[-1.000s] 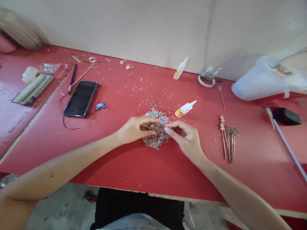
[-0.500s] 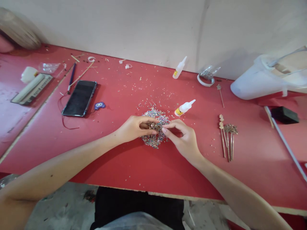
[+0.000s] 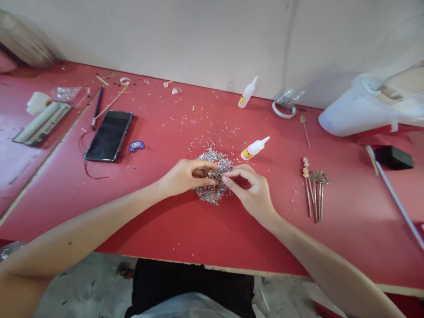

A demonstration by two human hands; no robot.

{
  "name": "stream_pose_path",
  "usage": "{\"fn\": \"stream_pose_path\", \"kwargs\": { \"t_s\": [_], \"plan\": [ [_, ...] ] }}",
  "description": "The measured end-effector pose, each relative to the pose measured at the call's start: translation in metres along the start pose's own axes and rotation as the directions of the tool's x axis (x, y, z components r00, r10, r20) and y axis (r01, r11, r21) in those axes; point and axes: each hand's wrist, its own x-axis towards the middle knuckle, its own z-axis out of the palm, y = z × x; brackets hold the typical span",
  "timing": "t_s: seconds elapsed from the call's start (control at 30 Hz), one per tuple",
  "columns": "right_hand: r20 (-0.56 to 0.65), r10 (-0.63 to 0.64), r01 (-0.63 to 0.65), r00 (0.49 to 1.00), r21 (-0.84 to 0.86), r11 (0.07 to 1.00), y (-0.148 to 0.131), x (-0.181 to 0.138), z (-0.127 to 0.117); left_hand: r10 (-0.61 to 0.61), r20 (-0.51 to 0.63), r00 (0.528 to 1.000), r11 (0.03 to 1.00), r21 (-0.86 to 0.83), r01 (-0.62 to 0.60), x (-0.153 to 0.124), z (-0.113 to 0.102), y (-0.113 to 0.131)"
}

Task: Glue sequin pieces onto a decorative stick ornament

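While face-to-face, both hands [image 3: 181,177] [image 3: 256,192] curled.

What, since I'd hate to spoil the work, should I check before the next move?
1. Left hand holds the metallic ornament: ok, between thumb and fingers.
2. Right hand grips a piece: cannot tell; its fingertips are at the ornament, but the detail is too small.
3. Pile of glittery bits contained: not ok; some bits lie scattered on the red table.
4. Nearer white bottle clear of both hands: ok.
5. Black phone out of the way: ok.
6. Stick bundle clear of the right arm: ok.
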Motion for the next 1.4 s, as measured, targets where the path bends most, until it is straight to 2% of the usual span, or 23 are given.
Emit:
{"fn": "stream_pose_path", "kwargs": {
  "t_s": [0.13, 0.3, 0.43, 0.73, 1.4],
  "plan": [
    [0.003, -0.001, 0.001, 1.0, 0.003, 1.0, 0.0, 0.0, 0.0, -0.036, 0.006, 0.999, 0.999, -0.029, 0.036, 0.0, 0.0, 0.002],
    [0.004, -0.007, 0.007, 1.0, -0.01, 1.0, 0.0, 0.0, 0.0, -0.05, 0.038, 0.998, 0.98, -0.193, 0.056, 0.001, 0.0, 0.003],
    [0.002, -0.021, 0.021, 1.0, -0.012, 1.0, -0.002, 0.001, 0.001, -0.056, 0.004, 0.998, 0.963, -0.262, 0.055, 0.002, 0.002, 0.001],
    [-0.021, -0.134, 0.131, 0.991, -0.1, 0.986, -0.004, 0.002, 0.004, -0.112, -0.097, 0.989, 0.961, -0.263, 0.084, 0.002, 0.011, 0.005],
    [-0.025, -0.193, 0.189, 0.981, -0.133, 0.973, -0.004, 0.001, 0.005, -0.117, -0.118, 0.986, 0.967, -0.239, 0.086, 0.001, 0.012, 0.005]
  ]
}}
